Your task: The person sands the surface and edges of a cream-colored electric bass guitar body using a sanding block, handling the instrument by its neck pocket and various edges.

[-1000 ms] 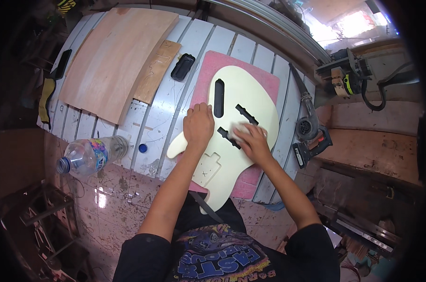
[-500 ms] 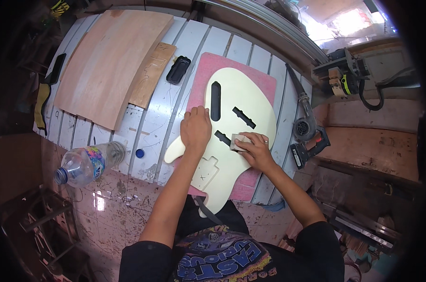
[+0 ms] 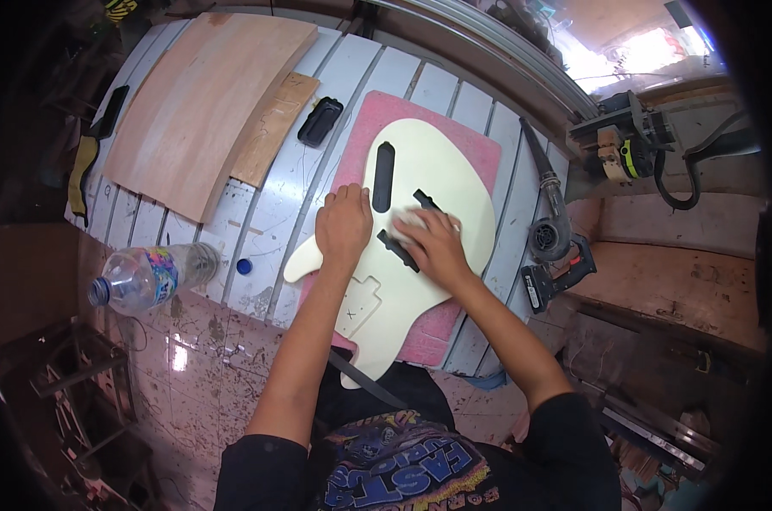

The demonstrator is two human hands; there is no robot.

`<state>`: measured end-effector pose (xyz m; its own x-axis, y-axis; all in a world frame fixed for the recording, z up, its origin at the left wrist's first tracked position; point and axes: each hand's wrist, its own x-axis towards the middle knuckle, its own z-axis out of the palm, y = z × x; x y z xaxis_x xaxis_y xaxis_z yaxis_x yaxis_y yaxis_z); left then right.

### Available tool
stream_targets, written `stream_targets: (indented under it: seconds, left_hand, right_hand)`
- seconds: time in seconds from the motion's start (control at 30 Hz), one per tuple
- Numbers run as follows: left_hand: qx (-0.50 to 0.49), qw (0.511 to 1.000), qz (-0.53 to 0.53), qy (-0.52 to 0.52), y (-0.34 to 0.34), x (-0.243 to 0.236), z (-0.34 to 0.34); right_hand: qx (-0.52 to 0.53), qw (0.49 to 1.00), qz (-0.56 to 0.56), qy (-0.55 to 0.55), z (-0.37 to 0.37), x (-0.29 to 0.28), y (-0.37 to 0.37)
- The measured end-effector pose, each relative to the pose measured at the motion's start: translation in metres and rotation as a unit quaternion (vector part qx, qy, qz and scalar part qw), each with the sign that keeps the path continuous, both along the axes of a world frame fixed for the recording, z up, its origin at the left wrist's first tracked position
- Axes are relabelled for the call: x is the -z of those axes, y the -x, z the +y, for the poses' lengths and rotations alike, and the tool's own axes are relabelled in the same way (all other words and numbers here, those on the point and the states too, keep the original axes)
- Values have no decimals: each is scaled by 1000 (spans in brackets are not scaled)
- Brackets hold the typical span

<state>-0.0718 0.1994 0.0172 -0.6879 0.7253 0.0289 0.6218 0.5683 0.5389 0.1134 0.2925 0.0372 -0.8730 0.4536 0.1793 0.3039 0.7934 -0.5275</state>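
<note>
A cream-white electric guitar body (image 3: 454, 170) lies on a pink mat (image 3: 369, 115), with black-lined cavities and a recessed neck pocket (image 3: 359, 305). My left hand (image 3: 343, 228) is over its left edge, fingers bent and close together, holding the body; the fingertips are partly hidden. Between the black slots, my right hand (image 3: 437, 249) is closed around a small pale sanding block (image 3: 410, 223), smeared by motion and resting on the white surface. A dark strap (image 3: 365, 379) crosses the body's near end by my lap.
On the slatted table (image 3: 271, 234) lie a large wood panel (image 3: 216, 102), a thin template board (image 3: 271, 128) and a black case (image 3: 321, 122). A plastic bottle (image 3: 156, 277) and blue cap (image 3: 244, 266) are at left. A cordless blower (image 3: 552, 238) lies along the right edge.
My right hand has moved the sanding block up and to the left, from below the lower slot to between the slots. The left hand keeps its place on the guitar body.
</note>
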Motion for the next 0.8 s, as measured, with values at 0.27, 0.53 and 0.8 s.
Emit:
stream_targets:
  seconds: [0.27, 0.53, 0.8]
  left_hand:
    - [-21, 1000, 7, 8, 2, 6, -7]
    - [-12, 1000, 4, 10, -3, 3, 1]
    - [-15, 1000, 18, 10, 0, 4, -1]
  right_hand:
    - [-29, 999, -36, -2, -17, -11, -78]
    - [3, 1000, 12, 9, 8, -3, -2]
    - [13, 999, -31, -9, 0, 5, -39]
